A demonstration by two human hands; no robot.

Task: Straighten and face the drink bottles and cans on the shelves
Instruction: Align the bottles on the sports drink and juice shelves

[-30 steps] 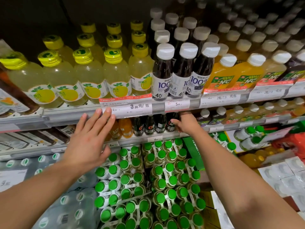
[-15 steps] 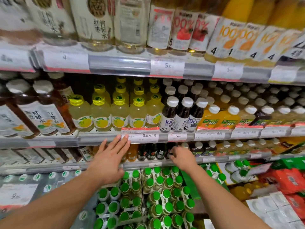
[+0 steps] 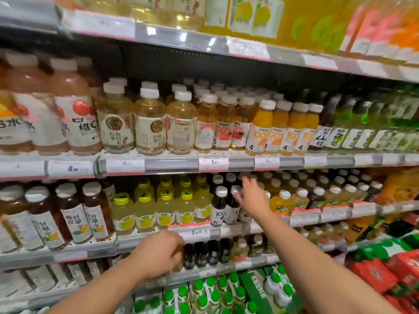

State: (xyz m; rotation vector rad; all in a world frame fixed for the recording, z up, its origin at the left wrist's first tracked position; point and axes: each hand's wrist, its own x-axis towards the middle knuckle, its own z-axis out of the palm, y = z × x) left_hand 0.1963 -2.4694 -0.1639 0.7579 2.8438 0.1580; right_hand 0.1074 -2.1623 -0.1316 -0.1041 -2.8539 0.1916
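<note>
to face the dark juice bottles [image 3: 218, 208] on the shelf [image 3: 235, 228] at 12 o'clock of centre, turn each label forward and draw it to the lip. the right hand [image 3: 250, 197] reaches among their white caps, fingers [image 3: 246, 181] loosely spread, grip unclear. the left hand [image 3: 158, 254], at 6 o'clock, curls at small dark bottles [image 3: 201, 253]; hold unclear.

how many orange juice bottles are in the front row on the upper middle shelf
4, side by side along the shelf's front edge: first, second, third, fourth, each with a white cap and a "100%" label. More may stand hidden behind them.
</note>
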